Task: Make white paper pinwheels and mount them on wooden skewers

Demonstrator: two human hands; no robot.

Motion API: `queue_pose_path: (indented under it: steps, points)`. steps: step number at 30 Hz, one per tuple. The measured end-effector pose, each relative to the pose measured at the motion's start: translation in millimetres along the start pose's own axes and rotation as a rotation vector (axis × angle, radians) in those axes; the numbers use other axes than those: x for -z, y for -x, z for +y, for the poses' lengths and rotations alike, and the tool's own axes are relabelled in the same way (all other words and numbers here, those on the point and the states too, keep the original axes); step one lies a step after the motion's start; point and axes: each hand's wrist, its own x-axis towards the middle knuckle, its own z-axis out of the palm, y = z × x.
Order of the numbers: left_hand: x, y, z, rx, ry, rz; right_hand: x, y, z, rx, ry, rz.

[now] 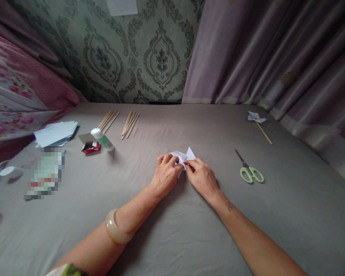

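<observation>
A white paper pinwheel (191, 153) with folded, pointed blades lies in the middle of the cloth-covered surface, partly hidden under my fingers. My left hand (167, 172) bends its fingers over the paper's left side and presses on it. From the right, my right hand (202, 177) pinches the paper near its centre between thumb and forefinger. The two hands' fingertips almost meet there. Whether a pin or anything else small sits between them is too small to tell.
Green-handled scissors (248, 170) lie to the right, with a finished pinwheel on a stick (258, 122) behind them. Back left are wooden sticks (130, 124), a glue stick (102, 140), an opened red box (91, 147) and a paper stack (56, 134).
</observation>
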Motion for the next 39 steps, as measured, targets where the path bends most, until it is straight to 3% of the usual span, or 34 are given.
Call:
queue_pose_path:
  steps: [14,24,31,39]
  points:
    - [-2.0,-0.3,2.2,-0.008,-0.066,0.018,10.3,-4.5,-5.3,0.001,0.108,-0.161]
    - [-1.1,-2.7,6.6,-0.04,-0.183,-0.041,31.7,-28.2,1.7,0.105,0.166,-0.383]
    - [2.3,-4.3,9.1,-0.042,-0.219,-0.077,33.7,-15.8,8.8,0.09,0.131,-0.187]
    - [2.6,-3.7,11.1,-0.019,-0.228,-0.119,25.6,-2.1,5.7,0.155,0.211,-0.216]
